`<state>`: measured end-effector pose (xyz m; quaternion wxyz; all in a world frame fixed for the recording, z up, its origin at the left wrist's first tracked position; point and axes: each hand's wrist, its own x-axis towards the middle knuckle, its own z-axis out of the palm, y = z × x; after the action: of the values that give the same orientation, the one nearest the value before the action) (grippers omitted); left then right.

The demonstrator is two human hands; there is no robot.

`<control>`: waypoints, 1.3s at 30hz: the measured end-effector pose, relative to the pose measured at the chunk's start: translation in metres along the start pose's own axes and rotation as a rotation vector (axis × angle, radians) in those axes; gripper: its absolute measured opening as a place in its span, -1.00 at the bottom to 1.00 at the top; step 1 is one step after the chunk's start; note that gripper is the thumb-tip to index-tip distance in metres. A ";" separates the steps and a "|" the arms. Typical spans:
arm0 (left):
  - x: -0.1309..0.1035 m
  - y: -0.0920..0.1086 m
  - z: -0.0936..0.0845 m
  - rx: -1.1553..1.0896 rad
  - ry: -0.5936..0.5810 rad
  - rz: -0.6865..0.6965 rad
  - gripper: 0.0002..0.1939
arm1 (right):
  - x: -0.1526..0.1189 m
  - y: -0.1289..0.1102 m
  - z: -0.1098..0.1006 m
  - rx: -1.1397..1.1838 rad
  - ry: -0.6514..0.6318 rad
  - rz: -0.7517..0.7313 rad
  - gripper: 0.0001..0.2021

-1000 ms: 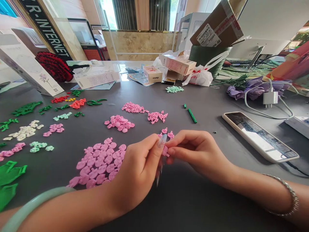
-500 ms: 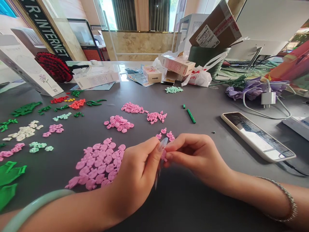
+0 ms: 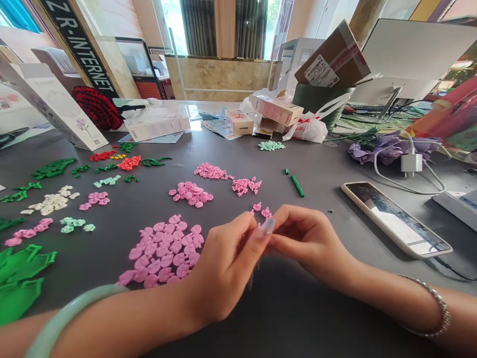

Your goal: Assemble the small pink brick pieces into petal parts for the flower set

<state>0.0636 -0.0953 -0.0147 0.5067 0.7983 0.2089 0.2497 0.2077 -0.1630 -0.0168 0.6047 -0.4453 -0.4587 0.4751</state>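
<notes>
The fingertips of my left hand [image 3: 227,263] and my right hand [image 3: 313,236] meet in a pinch above the dark table. A small pink building-block piece showed between them a moment ago; the fingers now cover it almost wholly. My left thumb, with a long pale nail, presses against the right fingertips. Just behind the hands lie a few small pink connector pieces [image 3: 266,213]. Left of my left hand spreads a pile of pink petal-shaped pieces [image 3: 167,248]. Farther back are heaps of round pink pieces [image 3: 191,194] and tiny pink pieces [image 3: 246,186].
A phone [image 3: 397,219] lies to the right, near a white charger [image 3: 411,162] and purple flowers [image 3: 391,146]. Green rods [image 3: 297,185] lie mid-table. Green leaf pieces [image 3: 22,278] and cream pieces [image 3: 54,200] are at the left. Boxes [image 3: 239,122] stand at the back.
My left thumb has slid forward over the right fingertips, covering the pink piece that showed before. The view has shifted slightly, with the table's contents moving right in the picture.
</notes>
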 end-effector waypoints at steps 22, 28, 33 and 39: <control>-0.002 -0.003 0.005 -0.267 -0.010 0.018 -0.74 | 0.175 0.001 -0.019 -1.677 -0.289 -0.091 -0.79; 0.002 -0.008 0.007 -0.333 -0.043 0.017 -0.92 | 0.182 -0.002 -0.013 -1.699 -0.390 -0.052 -0.82; 0.002 -0.008 0.008 -0.296 -0.031 0.002 -0.94 | 0.182 -0.009 -0.007 -1.703 -0.439 -0.051 -0.80; 0.003 -0.009 0.009 -0.294 -0.016 0.016 -0.97 | 0.189 -0.010 -0.004 -1.710 -0.464 -0.028 -0.82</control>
<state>0.0707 -0.0963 -0.0260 0.6179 0.7189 0.1597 0.2755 0.2376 0.0204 0.0171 -0.0377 -0.6316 -0.7733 0.0407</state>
